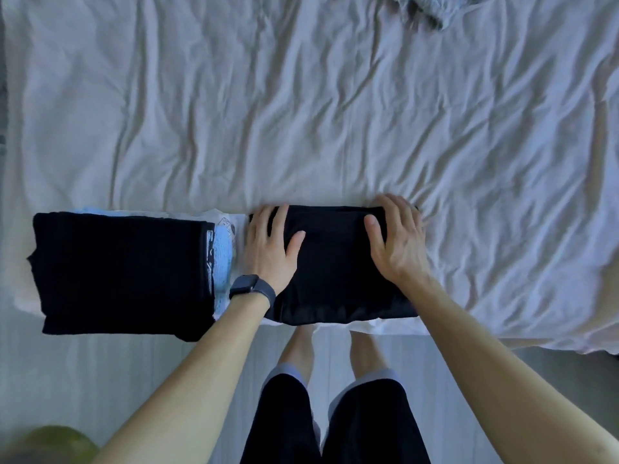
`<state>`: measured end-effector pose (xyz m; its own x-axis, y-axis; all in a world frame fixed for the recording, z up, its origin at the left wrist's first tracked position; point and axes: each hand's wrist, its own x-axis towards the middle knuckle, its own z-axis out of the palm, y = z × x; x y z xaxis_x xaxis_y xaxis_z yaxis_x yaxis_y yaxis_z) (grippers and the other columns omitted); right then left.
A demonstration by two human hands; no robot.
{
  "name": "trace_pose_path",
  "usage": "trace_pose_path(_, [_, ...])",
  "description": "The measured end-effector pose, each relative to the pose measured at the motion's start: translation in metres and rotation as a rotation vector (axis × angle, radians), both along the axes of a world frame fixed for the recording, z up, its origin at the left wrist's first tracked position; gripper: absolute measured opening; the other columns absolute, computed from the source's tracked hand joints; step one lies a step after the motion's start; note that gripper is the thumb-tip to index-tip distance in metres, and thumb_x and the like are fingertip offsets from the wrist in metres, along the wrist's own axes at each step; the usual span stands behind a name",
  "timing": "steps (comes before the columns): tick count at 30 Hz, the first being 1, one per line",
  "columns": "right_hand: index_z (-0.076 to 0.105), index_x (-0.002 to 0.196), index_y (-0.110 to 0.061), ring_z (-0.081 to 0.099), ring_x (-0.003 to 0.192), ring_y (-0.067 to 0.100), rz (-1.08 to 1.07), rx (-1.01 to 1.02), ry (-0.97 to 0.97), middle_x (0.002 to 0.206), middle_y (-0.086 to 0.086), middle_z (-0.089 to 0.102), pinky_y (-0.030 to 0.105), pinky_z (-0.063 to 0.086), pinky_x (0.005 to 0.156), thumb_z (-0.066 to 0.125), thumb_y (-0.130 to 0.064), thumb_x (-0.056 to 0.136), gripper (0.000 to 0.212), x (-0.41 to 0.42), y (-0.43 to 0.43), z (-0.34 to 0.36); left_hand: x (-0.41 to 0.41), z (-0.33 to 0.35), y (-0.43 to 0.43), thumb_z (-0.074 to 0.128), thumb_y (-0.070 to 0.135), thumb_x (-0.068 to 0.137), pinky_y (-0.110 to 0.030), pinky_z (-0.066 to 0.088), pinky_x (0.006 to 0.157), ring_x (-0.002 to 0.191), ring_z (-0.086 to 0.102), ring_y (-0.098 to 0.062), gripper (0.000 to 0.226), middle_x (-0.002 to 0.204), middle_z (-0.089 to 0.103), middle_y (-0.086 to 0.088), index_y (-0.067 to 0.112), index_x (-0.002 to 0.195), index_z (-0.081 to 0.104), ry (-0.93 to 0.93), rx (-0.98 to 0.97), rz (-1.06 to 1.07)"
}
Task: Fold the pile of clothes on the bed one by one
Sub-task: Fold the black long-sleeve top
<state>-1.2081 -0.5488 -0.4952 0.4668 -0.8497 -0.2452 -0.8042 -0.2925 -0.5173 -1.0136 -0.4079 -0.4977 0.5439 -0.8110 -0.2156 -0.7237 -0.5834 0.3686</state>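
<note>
A folded black garment (pixel 335 272) lies on the white sheet of the bed (pixel 335 112) at the near edge, about 6 o'clock in the view, with its long side running from 9 to 3 o'clock. The left hand (pixel 271 242) rests flat on its 9 o'clock end. The fingers are straight and a little spread, pointing toward 12 o'clock, and their tips reach the garment's far edge. The thumb angles toward 1 o'clock on the cloth. The right hand (pixel 397 239) presses on the 3 o'clock end. Its fingers are only lightly bent and lie over the far right corner, where the sheet puckers just beyond them, and the thumb lies straight on top, pointing toward 12 o'clock. Neither hand pinches the cloth, and the bare middle of the garment shows between the two thumbs. A dark watch (pixel 253 289) sits on the left wrist. Just beside the garment at 9 o'clock stands a stack of folded clothes (pixel 120 272), black on top with pale blue showing beneath. A crumpled grey garment (pixel 418 10) lies well apart at 12 o'clock, at the far side of the bed.
</note>
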Motion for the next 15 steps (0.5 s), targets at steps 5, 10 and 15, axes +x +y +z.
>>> trace_pose_path(5, [0.039,0.150,-0.010,0.030,0.145,0.023,-0.622,0.162,-0.087,0.156,0.009,0.037,0.042,0.027,0.120,0.047,-0.051,0.100,0.065,-0.036,0.051,0.052,-0.068,0.044,0.040,0.065,0.020,0.094,-0.033,0.037,0.112,0.131,0.045,-0.029,0.047,0.139,0.045,-0.013,0.007,0.136,0.050,0.216,-0.299,0.583])
trace_pose_path(10, [0.038,0.145,-0.009,0.055,0.127,0.024,-1.205,0.600,-0.200,0.136,0.005,0.053,0.038,0.044,0.107,0.059,-0.041,0.097,0.061,-0.049,0.110,0.063,-0.091,0.062,0.053,0.063,0.027,0.096,-0.037,0.051,0.089,0.099,0.061,-0.033,0.048,0.119,0.053,-0.015,0.002,0.133,0.045,0.837,0.047,1.602])
trace_pose_path(15, [0.052,0.124,-0.011,0.073,0.094,0.024,-1.324,0.743,-0.341,0.118,0.008,0.064,0.028,0.059,0.060,0.057,-0.037,0.100,0.036,-0.032,0.119,0.047,-0.074,0.043,0.050,0.058,0.035,0.098,-0.044,0.054,0.092,0.094,0.066,-0.035,0.032,0.096,0.068,-0.012,0.003,0.102,0.060,0.901,0.066,1.480])
